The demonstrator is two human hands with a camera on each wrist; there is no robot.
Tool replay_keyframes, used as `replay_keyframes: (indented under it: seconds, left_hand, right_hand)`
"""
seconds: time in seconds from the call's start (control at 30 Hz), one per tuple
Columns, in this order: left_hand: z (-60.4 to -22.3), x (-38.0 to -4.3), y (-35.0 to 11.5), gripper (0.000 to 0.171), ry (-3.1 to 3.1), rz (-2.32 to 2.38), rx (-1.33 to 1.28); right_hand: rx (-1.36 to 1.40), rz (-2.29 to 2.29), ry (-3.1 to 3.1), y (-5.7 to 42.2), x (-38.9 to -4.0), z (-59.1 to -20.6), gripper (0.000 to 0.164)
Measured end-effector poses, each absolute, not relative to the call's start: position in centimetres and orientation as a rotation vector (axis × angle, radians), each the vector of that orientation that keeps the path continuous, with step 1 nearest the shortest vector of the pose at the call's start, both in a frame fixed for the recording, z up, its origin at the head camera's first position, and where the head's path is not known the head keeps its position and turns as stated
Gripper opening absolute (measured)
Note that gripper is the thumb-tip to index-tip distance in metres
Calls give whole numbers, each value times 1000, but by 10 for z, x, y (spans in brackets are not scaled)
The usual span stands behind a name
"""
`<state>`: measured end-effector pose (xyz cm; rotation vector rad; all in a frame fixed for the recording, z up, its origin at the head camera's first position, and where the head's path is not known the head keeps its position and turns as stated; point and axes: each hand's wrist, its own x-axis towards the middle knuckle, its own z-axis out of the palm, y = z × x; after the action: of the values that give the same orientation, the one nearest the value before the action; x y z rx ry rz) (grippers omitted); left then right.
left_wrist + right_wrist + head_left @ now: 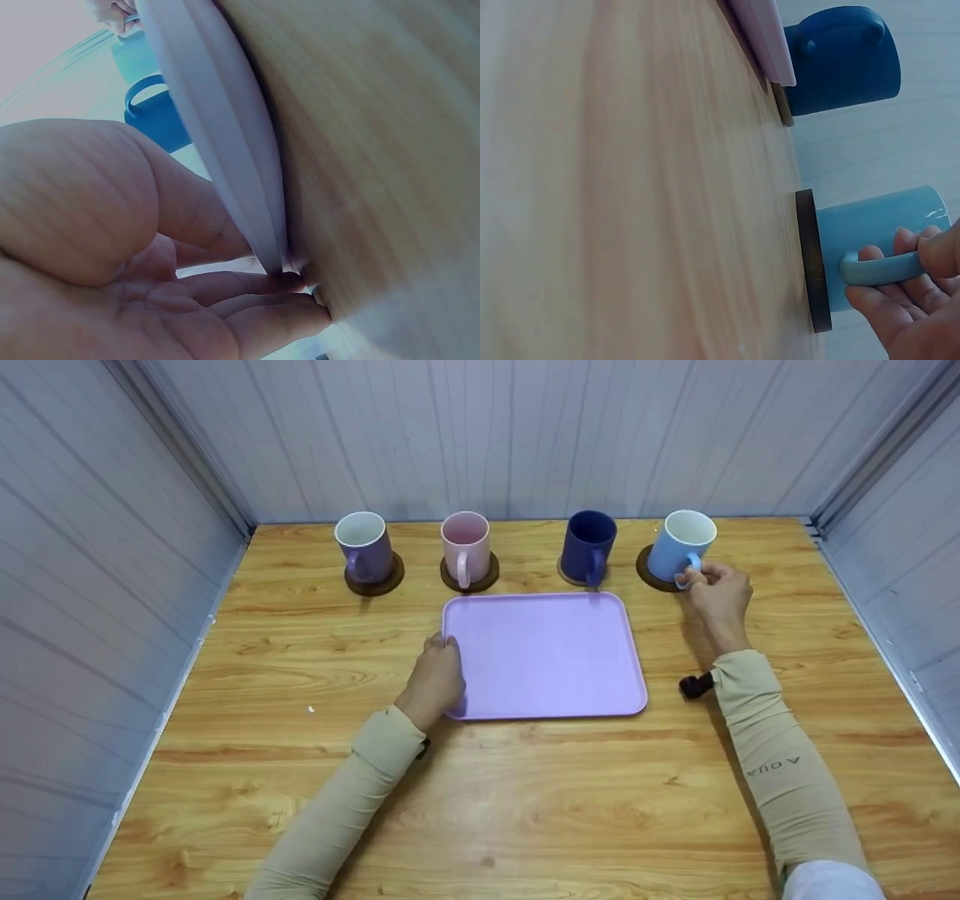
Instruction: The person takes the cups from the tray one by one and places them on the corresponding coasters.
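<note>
My left hand (435,679) grips the left edge of a flat lilac tray (547,656), thumb over the rim and fingertips under it, as the left wrist view shows. The tray lies on the wooden table. At the back right, my right hand (724,598) pinches the handle of a light blue mug (667,556). In the right wrist view, its fingers pass through the handle (885,270) with the thumb on top. The mug is upright, its base right at a dark round coaster (814,262).
Along the back stand a purple mug (376,551), a pink mug (475,556) and a navy mug (583,549), each on a round coaster. The navy and pink mugs are close behind the tray. Panelled walls (465,435) enclose the table (487,810) at the back and sides.
</note>
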<state>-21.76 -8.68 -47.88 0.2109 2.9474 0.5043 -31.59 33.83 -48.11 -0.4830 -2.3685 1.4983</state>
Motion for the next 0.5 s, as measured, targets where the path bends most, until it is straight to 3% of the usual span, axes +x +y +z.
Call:
replay_keyframes:
  seconds: [0.5]
  left_hand:
    - [-480,-219,-86,56,2979,517,243]
  right_hand:
    - [-501,1281,-2553,343,-314,-472,35]
